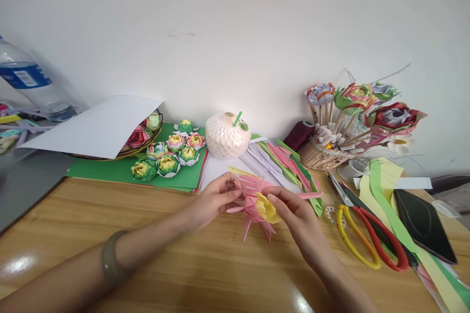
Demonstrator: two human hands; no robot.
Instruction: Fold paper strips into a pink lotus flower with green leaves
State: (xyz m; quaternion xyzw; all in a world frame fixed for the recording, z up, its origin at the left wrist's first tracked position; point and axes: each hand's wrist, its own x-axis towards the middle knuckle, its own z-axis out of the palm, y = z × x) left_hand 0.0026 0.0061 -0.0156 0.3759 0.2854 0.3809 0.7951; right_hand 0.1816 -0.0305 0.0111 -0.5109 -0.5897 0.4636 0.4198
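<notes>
Between my two hands, above the wooden table (165,264), is a folded paper flower (254,208) with pink pointed petals spreading outward and yellow petals at its right side. My left hand (216,199) is closed, pinching a pink petal at the flower's upper left. My right hand (293,210) grips the yellow petals between thumb and fingers. Just behind the hands lie folded strips of white paper (262,161), with pink paper strips (290,159) and green ones beside them. Part of the flower's far side is hidden by my fingers.
Finished paper flowers (168,165) sit on green sheets (106,168) at the left. Behind stands a white round ornament (227,139). At the right are scissors (362,234), a black phone-like slab (424,225) and a basket (325,154) of stemmed flowers. A water bottle (31,80) leans far left.
</notes>
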